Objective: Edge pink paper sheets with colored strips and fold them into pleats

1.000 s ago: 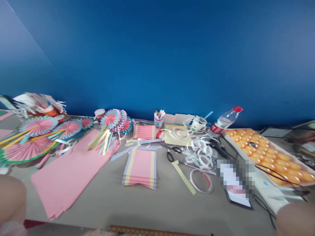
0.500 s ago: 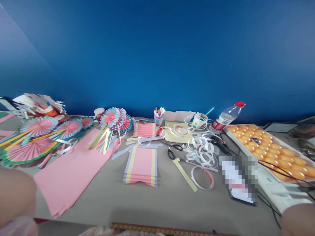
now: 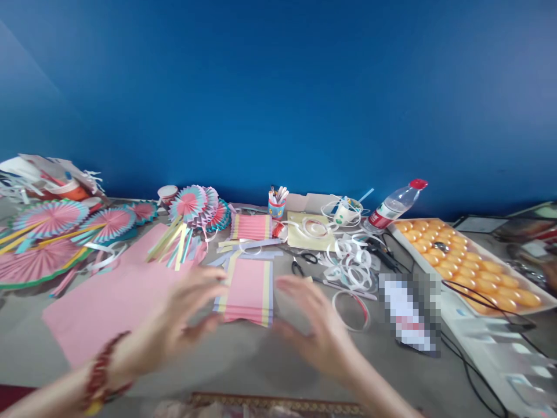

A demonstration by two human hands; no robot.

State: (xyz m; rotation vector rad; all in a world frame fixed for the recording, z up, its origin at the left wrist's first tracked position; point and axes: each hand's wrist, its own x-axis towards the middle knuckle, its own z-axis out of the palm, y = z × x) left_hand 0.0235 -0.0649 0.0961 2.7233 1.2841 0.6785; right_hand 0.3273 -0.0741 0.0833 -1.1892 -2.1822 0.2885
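A stack of pink paper sheets [image 3: 246, 285] with yellow and lilac side stripes lies on the grey table. My left hand [image 3: 185, 316], a red beaded bracelet [image 3: 99, 371] on its wrist, is at the stack's left edge, fingers spread and blurred by motion. Just off the right edge is my right hand [image 3: 315, 325], its thumb and fingers apart and nothing in them. Farther back lies a second striped pink stack [image 3: 251, 227]. Large pink sheets [image 3: 113, 296] lie left, partly behind my left hand. Black-handled scissors [image 3: 304, 260] rest beyond my right hand.
Pleated paper fans [image 3: 108, 224] crowd the left. Curled white tape strips [image 3: 354, 261] and a tape ring [image 3: 350, 310] lie right of centre. Behind stand a pen cup [image 3: 277, 207] and a tilted bottle [image 3: 394, 208]. A blurred-out phone [image 3: 409, 316], black cables [image 3: 472, 368] and a tray of orange domes [image 3: 470, 264] lie right.
Both my hands have come in from the lower sides to either side of the near striped stack. The view has shifted slightly, so the table's things sit farther left.
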